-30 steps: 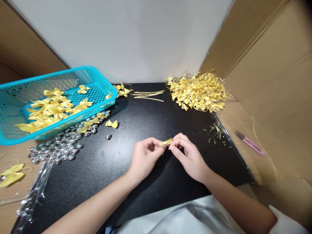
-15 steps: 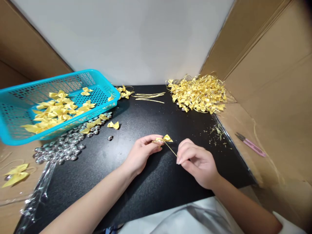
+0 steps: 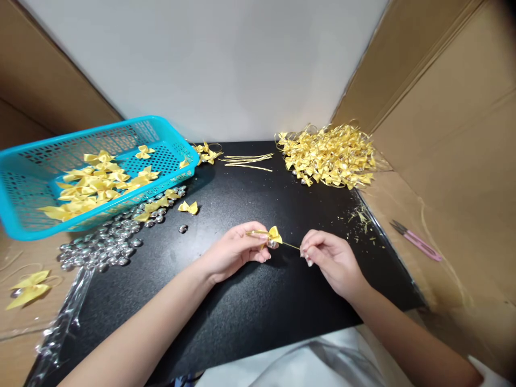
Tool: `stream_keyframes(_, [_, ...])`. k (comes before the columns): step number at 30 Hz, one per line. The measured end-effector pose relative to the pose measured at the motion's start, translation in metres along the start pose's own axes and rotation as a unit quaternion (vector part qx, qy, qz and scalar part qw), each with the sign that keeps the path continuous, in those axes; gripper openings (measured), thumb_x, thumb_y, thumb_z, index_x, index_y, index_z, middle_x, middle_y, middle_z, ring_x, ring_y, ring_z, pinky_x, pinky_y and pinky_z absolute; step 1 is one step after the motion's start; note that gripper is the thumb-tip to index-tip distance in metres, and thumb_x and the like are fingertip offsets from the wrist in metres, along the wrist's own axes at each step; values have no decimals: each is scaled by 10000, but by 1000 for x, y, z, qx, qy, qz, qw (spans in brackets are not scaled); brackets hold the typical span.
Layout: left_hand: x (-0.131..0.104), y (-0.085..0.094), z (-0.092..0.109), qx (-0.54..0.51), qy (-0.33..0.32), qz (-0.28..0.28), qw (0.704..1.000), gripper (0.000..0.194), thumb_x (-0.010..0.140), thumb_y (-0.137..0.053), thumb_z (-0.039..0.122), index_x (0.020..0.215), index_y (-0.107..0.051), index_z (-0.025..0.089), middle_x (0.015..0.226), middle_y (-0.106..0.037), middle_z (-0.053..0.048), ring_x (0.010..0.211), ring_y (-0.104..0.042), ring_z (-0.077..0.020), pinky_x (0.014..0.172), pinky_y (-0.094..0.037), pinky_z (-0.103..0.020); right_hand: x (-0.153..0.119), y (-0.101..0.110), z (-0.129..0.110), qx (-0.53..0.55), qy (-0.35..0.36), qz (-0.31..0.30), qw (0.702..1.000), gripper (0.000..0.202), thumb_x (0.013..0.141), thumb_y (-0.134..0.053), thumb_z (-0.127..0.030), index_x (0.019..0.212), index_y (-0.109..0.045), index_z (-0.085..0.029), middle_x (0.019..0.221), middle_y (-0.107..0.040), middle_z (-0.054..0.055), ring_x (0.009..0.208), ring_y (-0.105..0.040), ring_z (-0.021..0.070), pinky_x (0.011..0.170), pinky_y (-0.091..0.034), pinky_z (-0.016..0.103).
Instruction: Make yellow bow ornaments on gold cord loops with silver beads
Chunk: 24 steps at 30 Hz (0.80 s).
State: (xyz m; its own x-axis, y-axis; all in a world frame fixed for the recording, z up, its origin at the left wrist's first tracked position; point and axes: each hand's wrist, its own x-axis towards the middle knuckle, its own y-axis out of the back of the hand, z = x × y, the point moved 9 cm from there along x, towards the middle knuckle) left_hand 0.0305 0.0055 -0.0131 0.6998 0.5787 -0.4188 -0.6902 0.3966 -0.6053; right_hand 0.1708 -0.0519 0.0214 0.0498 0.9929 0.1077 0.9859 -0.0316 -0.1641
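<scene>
Lying in a blue basket [image 3: 18, 228] are yellow bows [image 3: 100, 188]; left hand [image 3: 237, 248] holds a bow [image 3: 276, 235], right hand [image 3: 330, 260] its cord [image 3: 291, 245].

Left fingers [image 3: 260, 256], right fingers [image 3: 318, 238] (both pinched)

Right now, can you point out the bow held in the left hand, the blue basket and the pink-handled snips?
Bow [image 3: 276, 234]: head view, on its yellow ribbon loop.
Basket [image 3: 133, 194]: head view, on its near side.
Snips [image 3: 423, 246]: head view, on the pink handle.
</scene>
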Motion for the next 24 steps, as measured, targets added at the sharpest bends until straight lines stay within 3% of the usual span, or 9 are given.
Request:
stream_keyframes(6, [-4, -25, -16, -52, 48, -110, 991, 232, 660, -852, 224, 657, -640, 130, 605, -701, -28, 454, -635, -92, 459, -513, -146, 1, -15, 39, 107, -174, -1, 979, 298, 730, -792, -435, 738, -648, -174, 612, -568, -25, 532, -485, 79, 500, -350, 211])
stream_keyframes(11, [-7, -30, -30, -67, 81, -139, 985, 269, 653, -863, 284, 713, -653, 127, 772, -752, -82, 738, -749, -209, 630, -590, -231, 19, -33, 50, 148, -222, -8, 964, 318, 687, -817, -411, 746, -618, -171, 573, -503, -71, 472, -388, 45, 479, -333, 195])
stream_keyframes(16, [-6, -22, -27, -95, 48, -83, 991, 225, 617, -869, 204, 659, -664, 120, 749, -740, -53, 682, -707, -125, 648, -560, -175, 46, -37, 55, 228, -211, 4, 950, 312, 642, -851, -363, 707, -605, -181, 498, -424, -114, 429, -291, 26, 534, -417, 201])
stream_keyframes(20, [-2, -14, -21, -118, 18, -19, 993, 249, 547, -880, 162, 574, -635, 127, 667, -717, -27, 617, -672, -94, 626, -542, -151, 58, -19, 59, 243, -183, 72, 950, 318, 607, -879, -342, 707, -619, -189, 550, -507, -95, 509, -443, 44, 699, -504, 236])
stream_keyframes(24, [4, -2, -19, -122, -4, 38, 992, 201, 548, -849, 122, 589, -653, 134, 640, -715, -29, 611, -660, -93, 620, -532, -153, 54, -3, 41, 249, -115, 114, 955, 278, 676, -841, -363, 744, -615, -215, 799, -669, -43, 812, -642, 104, 893, -507, 288])
